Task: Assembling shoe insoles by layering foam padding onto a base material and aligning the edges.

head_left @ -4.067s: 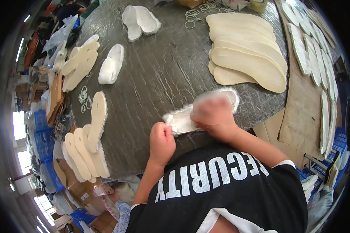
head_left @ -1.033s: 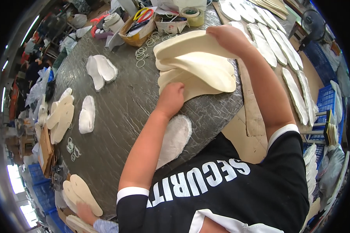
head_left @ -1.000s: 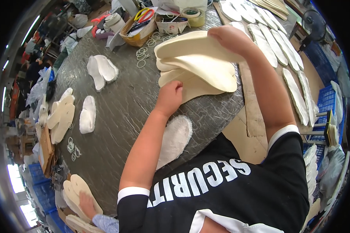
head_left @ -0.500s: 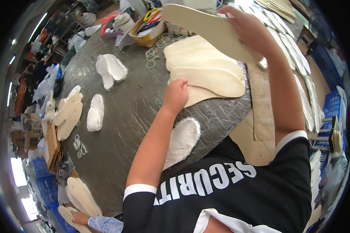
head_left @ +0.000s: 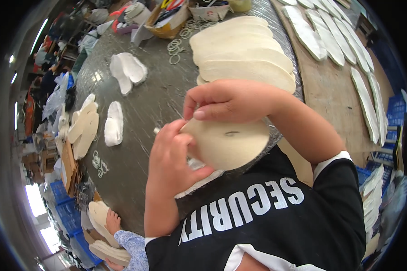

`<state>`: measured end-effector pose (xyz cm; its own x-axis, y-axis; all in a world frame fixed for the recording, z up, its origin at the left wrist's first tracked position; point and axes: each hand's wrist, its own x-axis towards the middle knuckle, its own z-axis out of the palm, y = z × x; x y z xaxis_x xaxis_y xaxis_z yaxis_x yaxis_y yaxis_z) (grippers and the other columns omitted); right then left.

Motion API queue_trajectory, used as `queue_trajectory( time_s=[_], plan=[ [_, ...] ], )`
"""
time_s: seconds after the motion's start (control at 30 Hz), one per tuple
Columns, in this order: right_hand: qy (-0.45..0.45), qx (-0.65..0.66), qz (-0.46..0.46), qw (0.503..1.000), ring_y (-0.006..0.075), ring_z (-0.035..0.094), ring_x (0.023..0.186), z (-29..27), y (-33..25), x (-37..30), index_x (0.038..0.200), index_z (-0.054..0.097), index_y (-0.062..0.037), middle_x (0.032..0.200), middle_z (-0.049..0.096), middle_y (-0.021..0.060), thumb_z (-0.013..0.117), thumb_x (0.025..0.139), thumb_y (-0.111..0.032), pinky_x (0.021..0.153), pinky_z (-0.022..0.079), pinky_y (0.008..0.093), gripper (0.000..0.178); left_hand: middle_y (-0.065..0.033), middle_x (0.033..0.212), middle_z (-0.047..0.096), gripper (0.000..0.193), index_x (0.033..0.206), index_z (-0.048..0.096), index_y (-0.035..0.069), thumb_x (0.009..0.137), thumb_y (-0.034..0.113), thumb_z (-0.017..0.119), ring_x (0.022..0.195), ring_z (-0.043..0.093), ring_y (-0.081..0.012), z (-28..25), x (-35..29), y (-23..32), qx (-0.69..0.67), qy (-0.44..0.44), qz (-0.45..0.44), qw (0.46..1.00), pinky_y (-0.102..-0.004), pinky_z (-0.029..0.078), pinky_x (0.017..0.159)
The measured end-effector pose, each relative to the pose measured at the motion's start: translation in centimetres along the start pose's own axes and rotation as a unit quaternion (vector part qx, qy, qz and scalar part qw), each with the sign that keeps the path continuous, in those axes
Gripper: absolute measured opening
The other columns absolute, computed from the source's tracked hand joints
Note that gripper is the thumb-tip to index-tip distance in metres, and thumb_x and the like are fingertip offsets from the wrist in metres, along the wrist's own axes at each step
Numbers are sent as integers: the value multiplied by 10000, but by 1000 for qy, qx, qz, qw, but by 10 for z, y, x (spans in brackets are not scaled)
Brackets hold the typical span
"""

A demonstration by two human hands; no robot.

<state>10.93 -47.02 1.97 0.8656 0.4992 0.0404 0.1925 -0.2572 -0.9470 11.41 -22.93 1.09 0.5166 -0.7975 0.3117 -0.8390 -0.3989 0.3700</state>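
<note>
Beyond the left hand (head_left: 169,158), at the worktop's (head_left: 133,167) far side, a tan box (head_left: 167,28) holds yellow- and red-handled scissors (head_left: 172,5); right of it, a whitish box (head_left: 211,13) holds dark pen-like things, cut off by the upper edge. Well left of that hand stand blue crates (head_left: 65,210); their contents are too small to tell.

The right hand (head_left: 230,101) pinches the far edge of a cream insole (head_left: 237,144) between thumb and curled fingers. The left hand, thumb spread from bent fingers, is at its left edge; blur hides whether it grips. Hand and insole cover most of a fleecy white piece (head_left: 199,186) below.

Just beyond the right hand lies an insole pile (head_left: 242,47), its near edge partly behind that arm. Pale rings (head_left: 175,49) lie left of the pile. Beyond the left hand are a fleecy pair (head_left: 129,70) and, nearer, a single fleecy piece (head_left: 114,124). Nearer the body and leftward, a co-worker's hand (head_left: 113,221) touches an insole.
</note>
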Motion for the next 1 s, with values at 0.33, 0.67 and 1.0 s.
queue_trajectory(
  time_s=[0.33,0.67,1.0],
  plan=[
    [242,376,75,892,173,664,860,70,90,-71,1350,456,3,1066,658,131,448,1024,-194,761,553,292,381,-172,1177,562,675,1108,576,31,518,212,849,991,613,-361,-5,-71,25,66,-64,-187,978,-426,529,799],
    [155,294,274,902,137,605,593,86,90,-81,1391,472,-23,838,610,92,386,985,-52,547,506,277,416,-204,1281,521,801,1247,575,3,541,224,883,1078,599,-368,36,-77,19,6,-108,-220,970,-418,525,864],
    [141,255,259,921,231,640,597,87,91,-78,1337,496,54,815,643,171,406,934,-39,617,527,350,424,-204,1291,506,818,1270,564,4,550,232,880,1045,610,-359,40,-70,18,27,-147,-222,964,-414,524,855]
  ],
)
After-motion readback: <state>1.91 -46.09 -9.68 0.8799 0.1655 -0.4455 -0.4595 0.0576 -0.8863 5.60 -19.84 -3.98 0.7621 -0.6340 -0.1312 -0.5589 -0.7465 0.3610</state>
